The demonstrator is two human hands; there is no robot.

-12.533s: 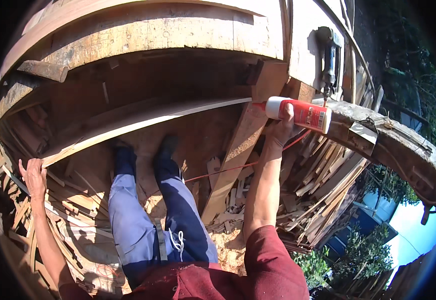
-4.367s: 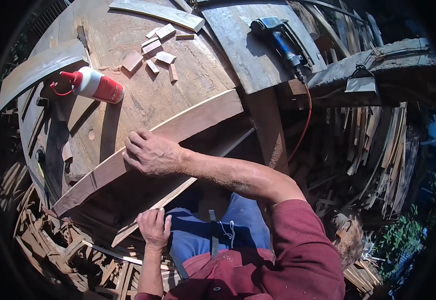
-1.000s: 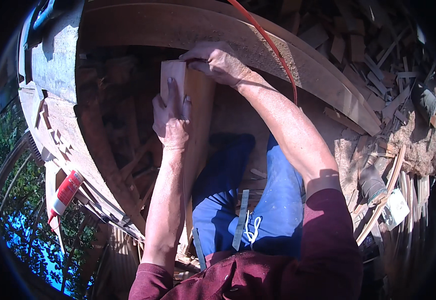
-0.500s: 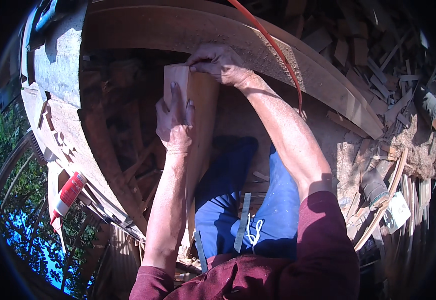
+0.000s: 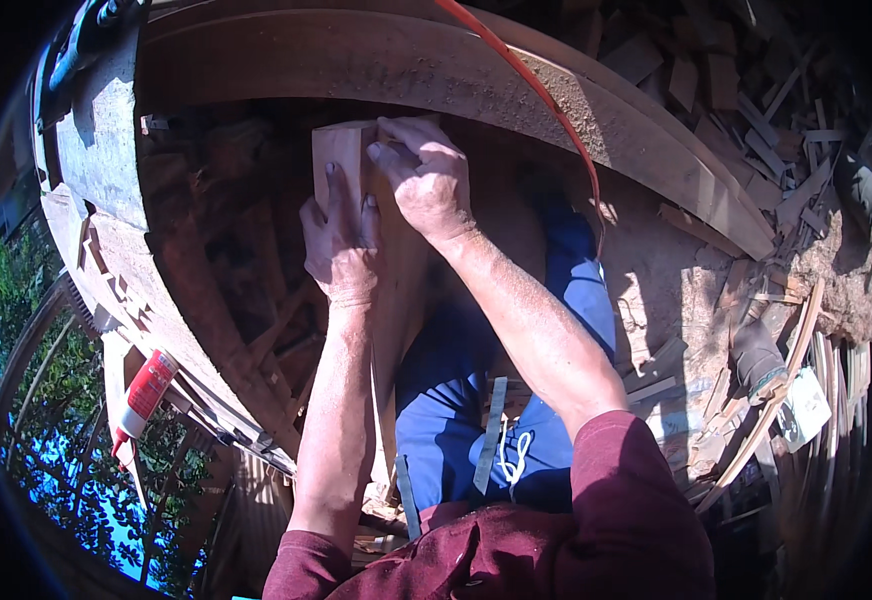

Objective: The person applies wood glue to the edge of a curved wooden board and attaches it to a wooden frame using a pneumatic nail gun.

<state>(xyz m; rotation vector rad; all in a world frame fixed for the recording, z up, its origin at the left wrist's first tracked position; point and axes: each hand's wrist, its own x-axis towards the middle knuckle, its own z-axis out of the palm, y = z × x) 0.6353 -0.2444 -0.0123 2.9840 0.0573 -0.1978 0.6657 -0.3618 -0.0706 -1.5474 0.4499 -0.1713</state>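
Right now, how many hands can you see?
2. The left hand is on the front of the pale wooden piece; the right hand is by its upper right edge. No other hands show.

a wooden workbench [image 5: 156, 285] carries a red-and-white bottle [image 5: 146, 393] standing near its far edge, small wood blocks [image 5: 134, 303] beside it, and a grey panel [image 5: 111, 140] at one end, bearing a dark blue tool [image 5: 81, 45]. wood scraps [image 5: 723, 82] litter the floor [image 5: 646, 290].
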